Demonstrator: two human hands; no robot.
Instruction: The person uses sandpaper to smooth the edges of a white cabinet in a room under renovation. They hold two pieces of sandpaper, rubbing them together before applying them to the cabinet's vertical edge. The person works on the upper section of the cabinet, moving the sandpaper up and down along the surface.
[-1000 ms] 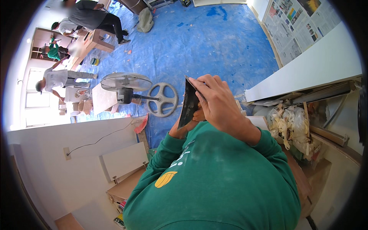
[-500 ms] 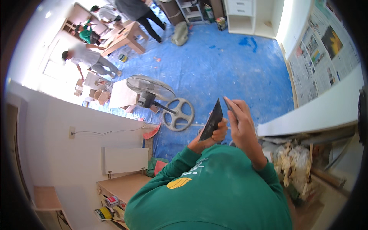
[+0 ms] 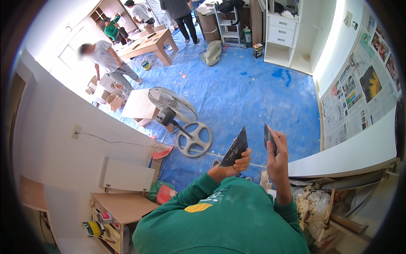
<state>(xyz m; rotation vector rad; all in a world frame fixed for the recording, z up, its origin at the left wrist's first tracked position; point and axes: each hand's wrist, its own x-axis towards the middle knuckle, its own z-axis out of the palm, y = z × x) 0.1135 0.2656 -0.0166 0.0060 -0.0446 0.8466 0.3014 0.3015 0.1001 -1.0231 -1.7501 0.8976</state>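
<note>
My left hand (image 3: 239, 164) is closed round a dark, flat putty spreader (image 3: 236, 147), its wide face tilted and its pointed corner upward. To the right, my right hand (image 3: 277, 153) grips a second dark spreader (image 3: 269, 137), seen more nearly edge-on, with fingers pressed along its side. The two blades stand apart in front of my chest, over the blue floor sheet (image 3: 253, 101). Whether any paste sits on the blades is hard to make out.
A pedestal fan (image 3: 186, 122) stands ahead to the left, near a pale board-topped table (image 3: 139, 103). Beside my left arm is a wooden bench (image 3: 122, 205) with paint cans (image 3: 94, 228). Bagged debris (image 3: 315, 207) lies at right. Several people work around a wooden table (image 3: 158, 44).
My hands have parted: the right spreader has moved right, away from the left one. The view has shifted, showing more of the far room. A person in a pale shirt at left stands more upright.
</note>
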